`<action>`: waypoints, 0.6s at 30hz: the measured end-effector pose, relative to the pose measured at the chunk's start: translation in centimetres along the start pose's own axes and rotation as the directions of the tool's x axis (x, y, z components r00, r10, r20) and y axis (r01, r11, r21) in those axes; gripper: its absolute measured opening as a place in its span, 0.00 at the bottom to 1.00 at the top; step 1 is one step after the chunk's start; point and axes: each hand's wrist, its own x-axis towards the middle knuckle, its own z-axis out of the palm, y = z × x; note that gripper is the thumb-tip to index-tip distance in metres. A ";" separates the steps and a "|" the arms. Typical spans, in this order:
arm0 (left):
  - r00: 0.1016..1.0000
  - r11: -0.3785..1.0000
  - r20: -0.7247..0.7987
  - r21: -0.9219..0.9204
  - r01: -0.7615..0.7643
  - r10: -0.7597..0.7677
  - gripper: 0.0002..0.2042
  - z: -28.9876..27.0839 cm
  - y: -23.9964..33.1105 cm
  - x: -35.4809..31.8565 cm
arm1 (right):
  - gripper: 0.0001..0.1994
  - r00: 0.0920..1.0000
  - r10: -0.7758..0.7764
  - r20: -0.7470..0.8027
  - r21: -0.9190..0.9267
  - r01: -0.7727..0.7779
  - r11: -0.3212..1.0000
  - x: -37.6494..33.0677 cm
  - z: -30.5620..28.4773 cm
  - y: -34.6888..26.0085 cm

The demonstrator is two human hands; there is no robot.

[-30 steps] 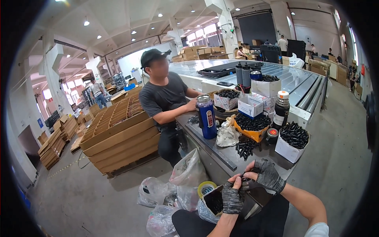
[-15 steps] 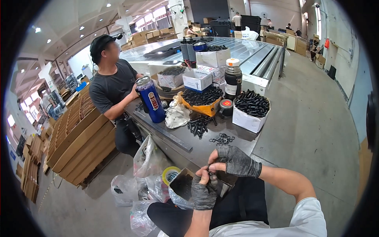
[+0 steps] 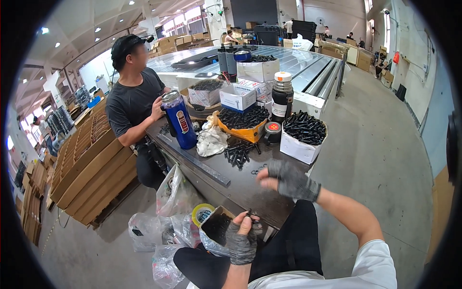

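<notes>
My left hand (image 3: 242,239), in a grey fingerless glove, is closed on a small black bolt (image 3: 249,213) above a cardboard box of dark parts (image 3: 216,225) on my lap. My right hand (image 3: 288,178), gloved the same way, hovers with fingers apart over the dark worktable (image 3: 240,185), close to a loose pile of black bolts (image 3: 239,153). It holds nothing that I can see.
A white box of black bolts (image 3: 302,136), an orange tray of bolts (image 3: 243,122), a blue can (image 3: 179,119), a dark bottle (image 3: 282,97) and a crumpled cloth (image 3: 211,139) crowd the table. A person in a black cap (image 3: 131,103) sits at its left. Plastic bags (image 3: 159,226) lie on the floor.
My right hand has left my left hand and lifted toward the table. The view has tilted slightly, bringing the table closer to centre.
</notes>
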 end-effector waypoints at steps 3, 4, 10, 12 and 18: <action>1.000 1.000 -0.018 -0.003 0.026 -0.026 0.09 -0.5 0.2 0.1 | 0.11 0.998 -0.007 -0.063 -0.265 -0.010 0.964 2.8 -0.7 4.3; 1.000 1.000 -0.005 0.001 0.015 -0.015 0.09 -0.6 0.1 -0.1 | 0.11 0.998 -0.034 -0.052 -0.378 0.012 0.926 3.6 -0.7 4.9; 1.000 1.000 -0.016 0.021 -0.001 0.001 0.10 -1.2 0.6 -0.1 | 0.10 0.993 0.056 0.099 -0.422 -0.009 0.906 5.5 0.5 5.7; 1.000 0.999 -0.025 0.032 0.003 -0.002 0.10 -1.2 0.8 0.1 | 0.09 0.988 0.105 0.110 -0.382 -0.056 0.922 6.0 0.6 5.7; 0.999 0.997 -0.014 0.073 0.030 -0.029 0.11 -1.2 1.9 -0.3 | 0.10 0.989 -0.063 0.132 -0.420 0.113 0.900 7.8 1.8 6.2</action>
